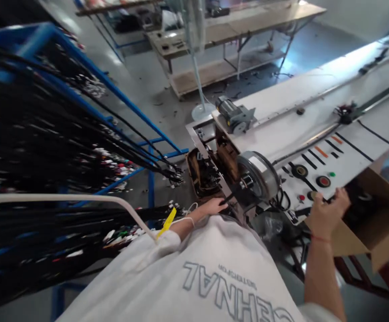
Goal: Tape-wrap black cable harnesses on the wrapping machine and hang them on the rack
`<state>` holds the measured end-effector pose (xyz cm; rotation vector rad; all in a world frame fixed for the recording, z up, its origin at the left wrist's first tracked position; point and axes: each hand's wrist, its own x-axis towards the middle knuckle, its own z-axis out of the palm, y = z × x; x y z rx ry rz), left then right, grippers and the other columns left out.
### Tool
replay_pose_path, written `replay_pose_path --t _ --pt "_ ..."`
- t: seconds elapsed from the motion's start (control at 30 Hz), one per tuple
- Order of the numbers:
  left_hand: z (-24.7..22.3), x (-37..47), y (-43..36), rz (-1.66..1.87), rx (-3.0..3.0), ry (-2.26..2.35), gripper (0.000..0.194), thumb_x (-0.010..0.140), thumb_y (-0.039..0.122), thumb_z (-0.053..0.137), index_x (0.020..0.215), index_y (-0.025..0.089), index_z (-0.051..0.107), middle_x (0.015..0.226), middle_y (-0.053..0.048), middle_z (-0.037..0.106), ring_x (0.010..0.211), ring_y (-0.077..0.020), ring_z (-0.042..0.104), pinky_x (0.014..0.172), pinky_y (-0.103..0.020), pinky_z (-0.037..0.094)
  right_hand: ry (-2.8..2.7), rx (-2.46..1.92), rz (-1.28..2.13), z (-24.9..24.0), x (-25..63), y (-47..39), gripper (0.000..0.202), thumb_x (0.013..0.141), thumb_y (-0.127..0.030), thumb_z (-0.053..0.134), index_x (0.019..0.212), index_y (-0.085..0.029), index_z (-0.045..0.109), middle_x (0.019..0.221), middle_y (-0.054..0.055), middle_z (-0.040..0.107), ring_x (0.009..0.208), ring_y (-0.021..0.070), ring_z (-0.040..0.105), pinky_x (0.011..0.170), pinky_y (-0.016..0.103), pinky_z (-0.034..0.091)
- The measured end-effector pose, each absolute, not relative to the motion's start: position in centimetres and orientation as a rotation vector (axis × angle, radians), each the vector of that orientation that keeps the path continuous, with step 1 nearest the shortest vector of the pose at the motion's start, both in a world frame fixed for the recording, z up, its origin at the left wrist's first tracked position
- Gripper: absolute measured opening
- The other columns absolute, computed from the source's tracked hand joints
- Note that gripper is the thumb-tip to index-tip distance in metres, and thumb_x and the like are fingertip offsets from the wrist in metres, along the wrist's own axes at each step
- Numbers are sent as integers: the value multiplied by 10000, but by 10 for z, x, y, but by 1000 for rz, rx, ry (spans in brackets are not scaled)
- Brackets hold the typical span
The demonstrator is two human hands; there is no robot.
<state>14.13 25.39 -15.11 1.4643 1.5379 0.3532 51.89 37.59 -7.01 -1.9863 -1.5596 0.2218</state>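
Note:
My left hand is at the near end of the long machine, its fingers closed on a thin black strap that runs toward the round metal drum. Part of that grip is hidden and blurred. My right hand hovers by the front edge of the white control panel, beside a cardboard box. Its thumb and fingers are curled but apart, and I see nothing clearly held in them. Near it on the panel are a red button, a green button and a round black knob.
To the left, a blue metal rack carries many black straps. A grey motor sits on the machine. Below its end stands a bin with dark pieces. A wooden workbench and a stand base lie beyond.

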Motion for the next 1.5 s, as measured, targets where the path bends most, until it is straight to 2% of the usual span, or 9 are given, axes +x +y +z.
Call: replay_pose_path --t 0.03,0.1,0.2,0.4,0.67,0.97,1.13,1.33,1.5 --pt "-154 139 250 345 1455 1563 285 890 383 557 860 124 672 834 -66 691 775 -193 589 725 -250 462 -1385 -2146 303 -79 525 374 778 870 -422 672 1422 36 371 1466 344 349 1395 407 328 1143 548 299" --pt "-157 135 241 370 1449 1575 322 912 406 509 853 128 661 811 -57 678 790 -193 586 732 -245 456 -951 -2389 595 -102 530 376 892 792 -459 731 1374 116 376 1410 398 388 1377 434 358 1142 520 305" --pt "-154 132 230 425 1436 1553 367 932 435 450 819 135 629 747 -34 642 739 -178 571 692 -236 436 -650 -2408 817 -131 527 382 821 798 -520 692 1318 74 470 1348 339 503 1289 380 493 1096 434 386" --pt "-143 129 222 423 1408 1620 367 921 448 448 758 148 583 672 -3 588 665 -151 530 641 -231 399 -670 -2404 702 -143 523 389 833 759 -522 727 1304 59 486 1350 333 512 1299 358 490 1090 368 378" --pt "-139 120 219 585 1375 1712 339 848 473 515 807 162 646 818 -61 706 817 -223 622 765 -287 484 -683 -2443 538 -143 509 386 897 738 -621 717 1354 -26 449 1358 309 525 1271 398 516 1076 472 393" --pt "-134 135 252 730 1372 1696 415 835 542 518 816 155 665 817 -58 709 786 -227 634 748 -315 496 -683 -2404 553 -145 511 384 927 752 -603 709 1408 -23 404 1395 301 498 1291 405 501 1080 491 393" --pt "-125 148 273 695 1412 1670 416 838 555 499 753 165 618 679 -32 642 691 -205 595 676 -299 457 -699 -2400 542 -151 512 384 950 757 -624 692 1420 -11 397 1402 301 490 1293 408 493 1077 495 391" --pt "-129 161 288 784 1378 1548 455 872 619 453 776 188 562 665 -25 613 664 -180 577 653 -285 438 -727 -2423 506 -154 511 382 979 786 -640 653 1454 12 358 1399 321 479 1271 435 500 1071 528 386" --pt "-138 167 299 813 1161 1393 567 865 735 373 704 201 474 513 45 398 463 -107 373 495 -247 333 -759 -2451 478 -154 510 382 943 818 -645 610 1448 12 364 1410 319 464 1273 440 496 1069 544 387"
